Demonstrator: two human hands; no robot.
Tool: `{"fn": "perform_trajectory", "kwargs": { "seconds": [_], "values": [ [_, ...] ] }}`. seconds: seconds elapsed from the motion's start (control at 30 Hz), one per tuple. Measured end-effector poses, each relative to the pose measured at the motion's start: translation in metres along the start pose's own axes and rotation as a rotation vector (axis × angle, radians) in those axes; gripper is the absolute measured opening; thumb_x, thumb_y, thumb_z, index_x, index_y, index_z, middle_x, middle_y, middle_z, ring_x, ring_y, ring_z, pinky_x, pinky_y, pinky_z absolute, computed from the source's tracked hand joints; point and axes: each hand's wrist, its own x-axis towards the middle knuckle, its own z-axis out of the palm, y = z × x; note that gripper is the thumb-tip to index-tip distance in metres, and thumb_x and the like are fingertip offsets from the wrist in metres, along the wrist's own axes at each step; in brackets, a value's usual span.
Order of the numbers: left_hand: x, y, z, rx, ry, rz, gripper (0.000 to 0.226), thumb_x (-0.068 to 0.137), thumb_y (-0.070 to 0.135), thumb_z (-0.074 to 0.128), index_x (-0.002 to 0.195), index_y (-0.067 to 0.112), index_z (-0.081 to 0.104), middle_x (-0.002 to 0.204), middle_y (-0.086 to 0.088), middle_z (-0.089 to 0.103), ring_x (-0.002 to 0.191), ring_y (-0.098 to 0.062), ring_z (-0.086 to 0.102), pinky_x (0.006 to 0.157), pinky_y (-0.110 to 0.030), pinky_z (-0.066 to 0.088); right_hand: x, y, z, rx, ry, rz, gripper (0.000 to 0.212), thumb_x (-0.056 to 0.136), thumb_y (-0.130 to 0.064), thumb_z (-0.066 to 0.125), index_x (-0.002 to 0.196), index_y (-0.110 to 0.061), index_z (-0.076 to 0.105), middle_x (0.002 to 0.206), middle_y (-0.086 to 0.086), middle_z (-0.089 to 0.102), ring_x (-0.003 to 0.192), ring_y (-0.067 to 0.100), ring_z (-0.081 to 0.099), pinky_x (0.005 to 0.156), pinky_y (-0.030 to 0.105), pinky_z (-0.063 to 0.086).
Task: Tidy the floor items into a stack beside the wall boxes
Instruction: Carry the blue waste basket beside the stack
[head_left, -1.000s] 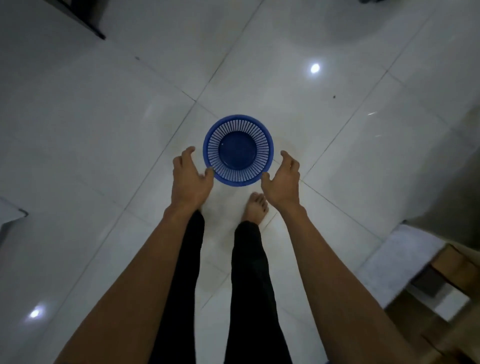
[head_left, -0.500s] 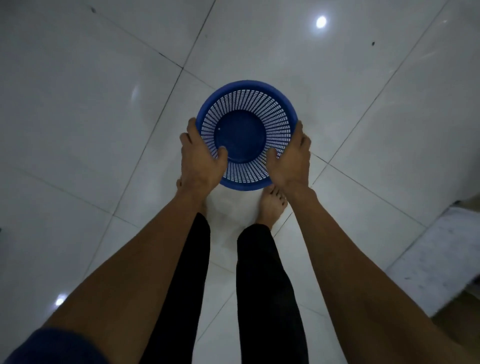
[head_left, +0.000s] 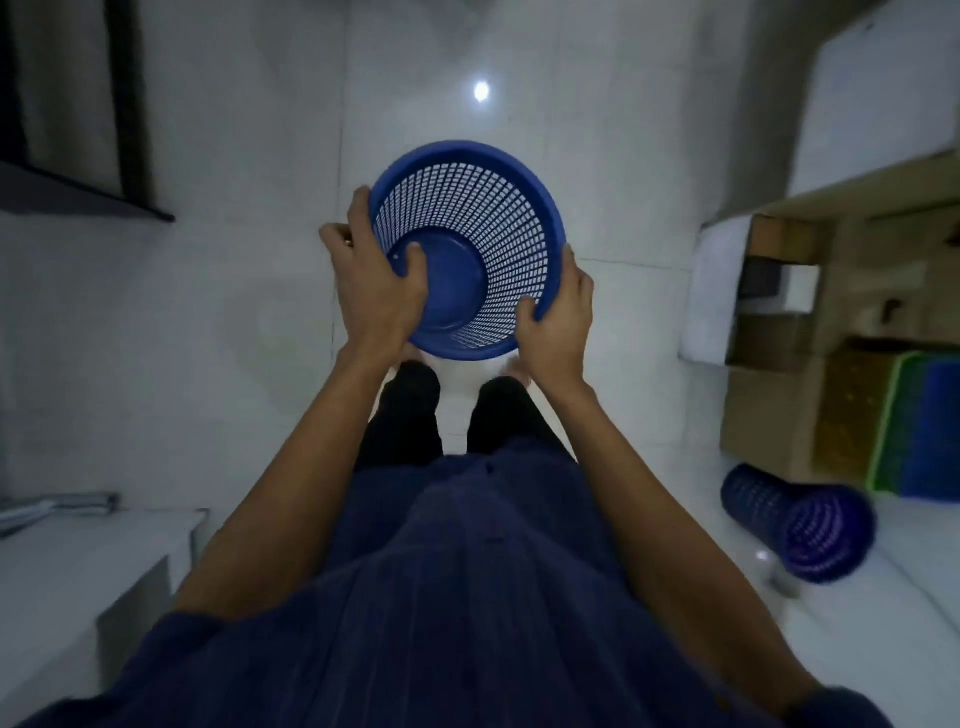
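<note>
— Where's the basket (head_left: 467, 218)?
— Off the floor (head_left: 623, 156), held out ahead of you, mouth tilted toward you. Your left hand (head_left: 376, 280) clamps the near-left rim, thumb inside on the mesh, fingers curled round the outside. Your right hand (head_left: 558, 317) pinches the near-right rim the same way.
— Why both?
— It's light, springy plastic; two grips likely stop it twisting as you turn.
— Where to?
— Probably the stack (head_left: 800, 530) lying on its side by the boxes (head_left: 774, 415) on your right, well apart from you.
</note>
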Motion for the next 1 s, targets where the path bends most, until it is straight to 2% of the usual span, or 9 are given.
{"fn": "perform_trajectory", "kwargs": {
  "seconds": [0.2,0.33,0.43,0.5,0.57,0.7,0.8,0.9,1.0],
  "values": [
    [-0.083,0.081,0.004,0.035,-0.207,0.283,0.073,0.093,0.030,0.062,0.156,0.018,0.026,0.127,-0.008,0.036,0.107,-0.012,0.049,0.088,-0.024,0.048,-0.097,0.029,-0.095,0.101,0.261,0.034,0.067,0.093,-0.006,0.060,0.154,-0.014,0.033,0.144,0.003,0.045,0.127,0.008,0.046,0.106,0.021,0.047],
    [-0.157,0.126,0.050,0.063,-0.389,0.469,0.069,0.095,0.023,0.063,0.155,0.017,0.028,0.123,-0.003,0.034,0.104,-0.010,0.048,0.088,-0.022,0.046,-0.165,0.083,-0.158,0.163,0.464,0.111,0.065,0.091,-0.003,0.061,0.151,-0.010,0.039,0.143,0.008,0.048,0.127,0.012,0.047,0.094,-0.004,0.035],
    [-0.229,0.158,0.088,0.071,-0.506,0.570,0.067,0.096,0.018,0.062,0.155,0.013,0.030,0.129,-0.014,0.039,0.105,-0.017,0.052,0.090,-0.022,0.045,-0.218,0.125,-0.215,0.199,0.611,0.217,0.064,0.090,0.000,0.061,0.150,-0.007,0.041,0.145,0.013,0.048,0.130,0.022,0.048,0.089,-0.011,0.027],
    [-0.275,0.178,0.114,0.081,-0.603,0.622,0.067,0.096,0.018,0.061,0.155,0.012,0.030,0.134,-0.017,0.040,0.110,-0.019,0.052,0.092,-0.022,0.042,-0.252,0.153,-0.254,0.208,0.711,0.287,0.066,0.089,0.001,0.060,0.151,-0.007,0.040,0.147,0.013,0.046,0.131,0.024,0.048,0.092,-0.006,0.028],
    [-0.313,0.199,0.140,0.112,-0.701,0.688,0.067,0.096,0.018,0.061,0.155,0.013,0.029,0.138,-0.016,0.041,0.111,-0.011,0.045,0.093,-0.022,0.040,-0.283,0.180,-0.286,0.228,0.804,0.337,0.068,0.088,0.004,0.058,0.152,-0.006,0.039,0.148,0.013,0.045,0.133,0.025,0.048,0.099,0.006,0.031],
    [-0.384,0.234,0.196,0.122,-0.859,0.835,0.064,0.093,0.018,0.061,0.152,0.014,0.034,0.133,-0.013,0.044,0.106,-0.006,0.043,0.091,-0.021,0.039,-0.336,0.231,-0.326,0.289,0.995,0.464,0.069,0.087,0.006,0.056,0.152,-0.007,0.038,0.147,0.013,0.046,0.133,0.024,0.048,0.110,0.023,0.039],
    [-0.431,0.253,0.244,0.141,-0.975,0.915,0.061,0.092,0.020,0.061,0.149,0.016,0.039,0.129,-0.011,0.048,0.106,-0.005,0.044,0.091,-0.020,0.039,-0.364,0.269,-0.348,0.333,1.124,0.544,0.067,0.086,0.006,0.056,0.150,-0.009,0.042,0.142,0.010,0.050,0.128,0.020,0.051,0.106,0.022,0.043],
    [-0.466,0.273,0.295,0.165,-1.089,0.958,0.059,0.091,0.019,0.062,0.147,0.014,0.043,0.133,-0.011,0.052,0.123,-0.021,0.048,0.100,-0.030,0.042,-0.379,0.306,-0.370,0.357,1.199,0.607,0.066,0.086,0.006,0.055,0.149,-0.010,0.043,0.141,0.009,0.051,0.126,0.016,0.051,0.103,0.013,0.041],
    [-0.498,0.298,0.351,0.176,-1.196,1.041,0.054,0.091,0.016,0.062,0.143,0.012,0.048,0.127,-0.008,0.057,0.120,-0.025,0.050,0.099,-0.032,0.044,-0.379,0.347,-0.403,0.369,1.246,0.663,0.065,0.087,0.006,0.054,0.149,-0.009,0.043,0.140,0.009,0.053,0.124,0.014,0.051,0.101,0.006,0.038]
  ]
}}
